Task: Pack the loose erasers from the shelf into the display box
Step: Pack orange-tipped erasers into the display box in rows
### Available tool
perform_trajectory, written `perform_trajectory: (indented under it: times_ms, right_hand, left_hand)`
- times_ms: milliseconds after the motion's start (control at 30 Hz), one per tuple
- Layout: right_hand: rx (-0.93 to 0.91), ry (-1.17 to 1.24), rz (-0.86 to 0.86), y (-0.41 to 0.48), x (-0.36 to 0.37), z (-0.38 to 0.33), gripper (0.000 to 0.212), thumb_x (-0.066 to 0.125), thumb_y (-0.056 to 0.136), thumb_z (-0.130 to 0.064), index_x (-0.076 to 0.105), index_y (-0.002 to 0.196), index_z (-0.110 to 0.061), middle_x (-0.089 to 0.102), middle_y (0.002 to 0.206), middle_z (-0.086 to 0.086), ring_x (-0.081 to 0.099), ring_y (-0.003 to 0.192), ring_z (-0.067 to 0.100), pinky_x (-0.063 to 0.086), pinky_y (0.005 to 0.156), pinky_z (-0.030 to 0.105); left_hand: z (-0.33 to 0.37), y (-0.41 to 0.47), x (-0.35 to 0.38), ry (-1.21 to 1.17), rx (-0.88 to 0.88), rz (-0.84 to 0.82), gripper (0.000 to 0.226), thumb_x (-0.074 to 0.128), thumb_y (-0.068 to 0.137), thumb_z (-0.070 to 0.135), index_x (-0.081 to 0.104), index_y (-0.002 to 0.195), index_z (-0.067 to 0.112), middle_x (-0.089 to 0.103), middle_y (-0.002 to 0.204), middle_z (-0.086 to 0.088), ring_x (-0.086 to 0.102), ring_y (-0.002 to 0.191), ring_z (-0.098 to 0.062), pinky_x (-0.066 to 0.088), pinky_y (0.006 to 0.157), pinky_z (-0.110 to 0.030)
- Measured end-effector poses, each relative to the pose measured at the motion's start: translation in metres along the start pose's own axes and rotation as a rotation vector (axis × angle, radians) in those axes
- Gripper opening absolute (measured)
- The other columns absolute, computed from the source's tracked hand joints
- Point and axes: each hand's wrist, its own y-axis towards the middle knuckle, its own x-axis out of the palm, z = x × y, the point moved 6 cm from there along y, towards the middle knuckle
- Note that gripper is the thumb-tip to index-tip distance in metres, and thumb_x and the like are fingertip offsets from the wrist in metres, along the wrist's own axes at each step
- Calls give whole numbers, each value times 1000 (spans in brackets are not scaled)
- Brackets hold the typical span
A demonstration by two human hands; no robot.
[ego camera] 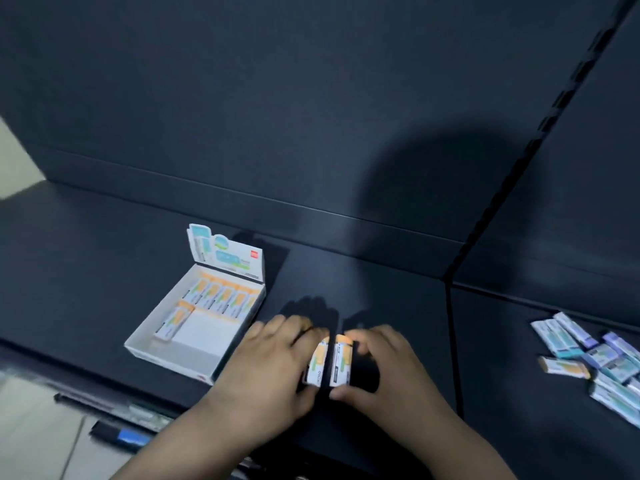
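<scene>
**Erasers [317,362] gripped just right of display box [169,362]**

Over the dark shelf [104,271], a first eraser in an orange sleeve is pinched end to end between the thumb and curled fingers of the left hand [273,362]. A second eraser [341,360] is grasped the same way by the right hand [384,368]. The two are held side by side, nearly touching. The display box is set to their left, lid flap raised. A row of erasers [221,296] is packed along its back wall, and a single eraser [173,322] lies at its left side. A loose pile [595,355] is left at far right.
</scene>
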Motion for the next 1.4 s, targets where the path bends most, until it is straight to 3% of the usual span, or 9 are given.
perform_trajectory:
  times_ms: [233,333,500,667,1000,1133,1267,1333,1400]
  right_hand:
    - [5,-13,34,30,29,-55,62,73,66,-54,42,120,-45,33,109,-31,33,110,-8,31,96,12]
    - [32,-31,86,49,45,-86,66,71,67,-55,41,125,-44,32,109,-31,30,110,-9,29,96,11]
    - [35,-207,97,83,83,-132,70,66,71,-59,36,132,-40,33,120,-24,27,114,-1,24,98,15]
    - [147,-377,-16,98,111,-142,64,63,74,-53,40,131,-33,38,126,-12,28,120,11,20,91,26]
    - [242,-424,-45,100,126,-134,62,66,73,-43,44,129,-31,46,127,-7,33,122,15,13,76,29]
    - [240,-386,0,99,127,-133,64,67,73,-39,40,131,-32,48,131,-9,35,123,13,20,83,29]
    - [229,-362,43,98,126,-132,55,63,77,-38,44,128,-34,51,127,-12,39,120,11,20,79,30]
    - [214,-368,71,98,127,-132,47,62,77,-39,49,121,-32,54,122,-14,41,117,10,20,79,27]
    - [194,-355,96,98,129,-130,43,63,76,-41,53,117,-32,57,117,-14,43,114,9,19,79,14]
  left_hand:
    - [-89,-20,-29,56,-30,-56,63,67,45,50,66,103,27,68,95,12,65,84,-10,33,78,-24]
    - [-140,-24,-41,93,-32,-156,67,79,34,54,70,96,28,68,90,14,66,78,-10,42,66,-25]
    - [-194,-25,-42,73,44,-262,67,76,27,59,72,87,30,63,82,13,63,69,-10,34,58,-22]
    - [-199,-24,-29,0,196,-259,55,56,38,60,70,83,32,60,78,16,60,68,-8,45,59,-25]
    - [-185,-19,-16,77,262,-347,49,68,28,59,68,68,31,56,71,13,55,69,-11,41,59,-26]
    - [-177,-19,-20,123,224,-372,47,65,60,52,67,100,27,56,99,7,47,99,-18,33,80,-32]
    - [-177,-19,-22,141,182,-307,46,57,78,44,54,119,25,48,117,4,35,114,-20,23,87,-32]
    - [-179,-20,-22,111,155,-325,48,69,65,49,62,105,23,54,106,3,44,104,-20,24,79,-33]
    - [-180,-25,-17,88,142,-405,46,79,32,50,68,69,25,57,76,6,53,76,-17,21,64,-33]
